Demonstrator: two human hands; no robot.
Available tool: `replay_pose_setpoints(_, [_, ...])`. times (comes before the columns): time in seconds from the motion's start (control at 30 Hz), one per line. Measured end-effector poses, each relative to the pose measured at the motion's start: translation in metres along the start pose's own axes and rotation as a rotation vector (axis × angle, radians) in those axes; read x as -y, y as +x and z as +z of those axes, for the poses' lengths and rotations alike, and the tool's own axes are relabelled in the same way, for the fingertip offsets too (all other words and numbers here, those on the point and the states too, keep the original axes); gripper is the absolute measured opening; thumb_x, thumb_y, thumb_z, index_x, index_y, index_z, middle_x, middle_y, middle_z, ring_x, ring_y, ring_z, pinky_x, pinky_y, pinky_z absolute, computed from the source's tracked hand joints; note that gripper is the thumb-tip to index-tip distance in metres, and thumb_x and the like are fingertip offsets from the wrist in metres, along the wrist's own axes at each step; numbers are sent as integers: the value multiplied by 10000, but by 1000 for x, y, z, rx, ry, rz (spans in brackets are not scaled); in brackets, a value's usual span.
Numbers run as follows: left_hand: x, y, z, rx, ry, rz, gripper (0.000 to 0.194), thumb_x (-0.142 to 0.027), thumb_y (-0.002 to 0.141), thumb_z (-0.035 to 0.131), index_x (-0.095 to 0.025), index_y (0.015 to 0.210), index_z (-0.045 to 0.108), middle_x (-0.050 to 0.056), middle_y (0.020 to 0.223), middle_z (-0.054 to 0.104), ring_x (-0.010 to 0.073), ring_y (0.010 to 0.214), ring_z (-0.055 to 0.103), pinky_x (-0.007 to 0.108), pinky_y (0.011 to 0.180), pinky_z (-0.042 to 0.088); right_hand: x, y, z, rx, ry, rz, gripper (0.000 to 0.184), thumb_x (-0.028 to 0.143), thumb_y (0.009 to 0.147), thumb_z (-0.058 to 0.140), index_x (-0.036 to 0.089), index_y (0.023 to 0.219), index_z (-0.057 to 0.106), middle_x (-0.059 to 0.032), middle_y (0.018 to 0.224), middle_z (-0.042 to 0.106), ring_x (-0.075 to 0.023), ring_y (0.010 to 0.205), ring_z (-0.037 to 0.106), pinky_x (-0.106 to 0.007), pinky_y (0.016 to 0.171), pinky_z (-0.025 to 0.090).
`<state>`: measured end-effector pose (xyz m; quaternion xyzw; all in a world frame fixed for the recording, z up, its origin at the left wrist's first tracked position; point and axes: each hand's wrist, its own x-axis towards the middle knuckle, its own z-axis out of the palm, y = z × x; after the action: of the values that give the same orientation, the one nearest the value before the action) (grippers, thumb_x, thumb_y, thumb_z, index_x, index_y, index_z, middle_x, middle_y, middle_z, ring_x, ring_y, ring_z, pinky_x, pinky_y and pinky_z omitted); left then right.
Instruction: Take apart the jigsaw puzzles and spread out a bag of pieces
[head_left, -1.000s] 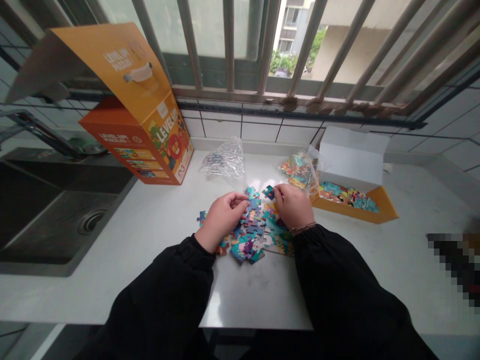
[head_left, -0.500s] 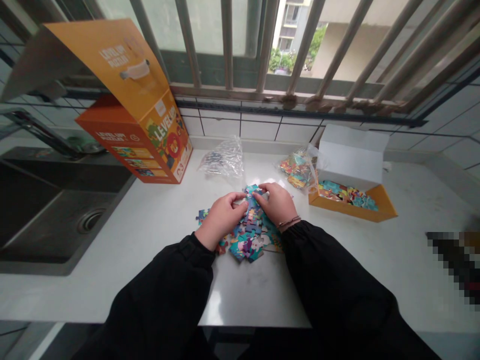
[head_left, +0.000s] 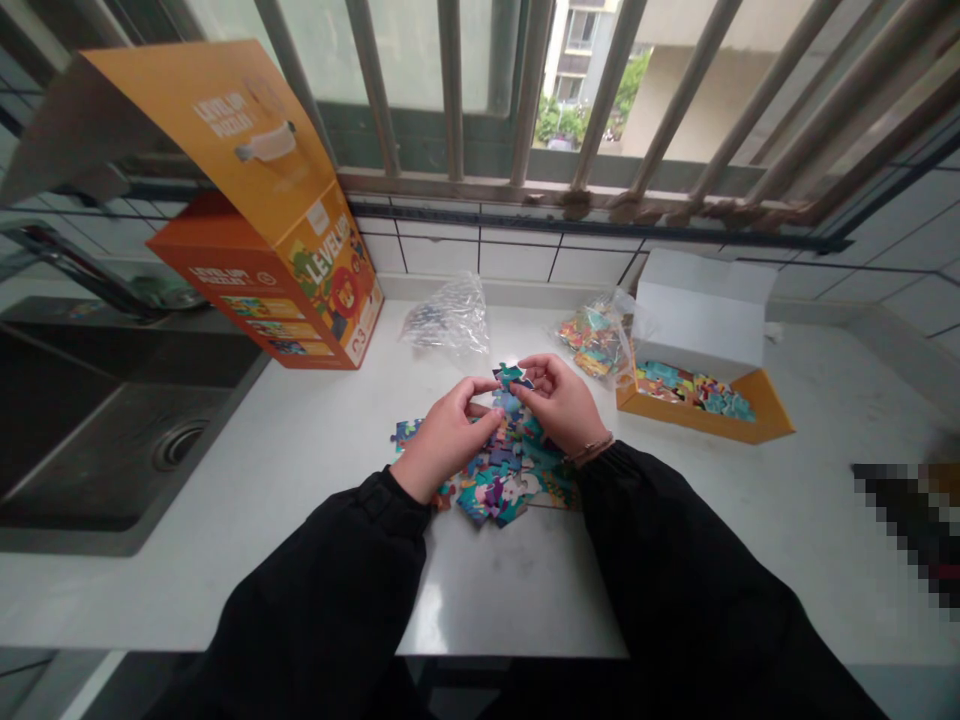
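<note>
A pale, faintly grey-veined table runs beneath a window with thick metal bars, through which a building and some greenery show. White tiles with dark joints line the wall behind. At the left, a dark sink is set into the surface, with a metal tap at its back. Beside it stands an orange box, its lid raised; a crumpled clear bag, a bag of pieces and an open yellow box holding more pieces sit towards the wall. Puzzle pieces lie clustered mid-table, near the front edge. Over their far end, the right hand has its grip pinching a teal puzzle piece. The left hand lies over the cluster, thumb apart from the forefinger; whether its grip pinches anything, I cannot tell.
</note>
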<state>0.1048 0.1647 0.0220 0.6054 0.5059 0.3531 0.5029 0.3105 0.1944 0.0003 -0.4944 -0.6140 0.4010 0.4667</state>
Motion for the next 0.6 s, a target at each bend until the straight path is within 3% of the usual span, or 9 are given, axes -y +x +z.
replay_pose_setpoints(0.1, [0,0,3,-59,-136,27,507,-359,898,822,-178,1319,605,143,1272,743,181,912,746,295,775,604,6,-4,-5,84,151,63,506,569,825,836,244,1127,592,-46,1005,744,-208,864,734,-373,832,617])
replay_pose_setpoints(0.13, [1,0,4,-35,-197,22,513,-365,900,826,-176,1317,597,153,1307,733,182,933,750,300,792,613,8,-5,-6,122,184,74,524,593,808,851,248,1105,592,-41,993,749,-207,851,734,-379,829,621])
replay_pose_setpoints(0.2, [3,1,5,74,-284,-12,441,-394,937,791,-167,1278,627,133,1189,771,184,901,762,302,787,625,10,-9,-6,197,197,77,517,633,818,839,244,1077,618,-36,963,760,-206,816,731,-375,797,623])
replay_pose_setpoints(0.27, [4,2,6,138,-289,-60,331,-410,974,746,-155,1173,677,93,989,789,182,814,769,296,747,634,9,-11,-6,194,71,41,432,640,920,738,232,1051,682,-44,932,774,-214,804,730,-374,786,619])
replay_pose_setpoints(0.33, [4,3,4,87,-239,-108,262,-389,983,732,-152,1087,690,66,870,777,180,729,767,279,678,632,5,-12,-7,95,-195,-49,365,566,1023,624,223,1047,746,-71,963,792,-241,870,737,-406,856,612])
replay_pose_setpoints(0.4, [3,4,2,-5,-210,-143,201,-336,983,724,-154,1057,683,58,831,773,183,701,773,262,635,626,-2,-12,-8,19,-465,-183,289,451,1036,627,215,1121,773,-114,1115,802,-294,1059,732,-468,1014,574])
replay_pose_setpoints(0.5, [-2,4,-2,-86,-202,-181,116,-260,979,699,-152,1018,680,54,785,761,173,675,770,237,612,618,-12,-10,-8,114,-679,-335,411,343,963,738,186,1342,704,-173,1357,738,-353,1293,657,-530,1156,497])
replay_pose_setpoints(0.6, [-7,2,-2,-118,-266,-209,59,-197,952,689,-149,986,684,54,799,755,152,648,751,215,587,609,-18,-10,-6,204,-747,-373,505,298,954,761,164,1426,645,-185,1365,728,-363,1283,652,-531,1142,505])
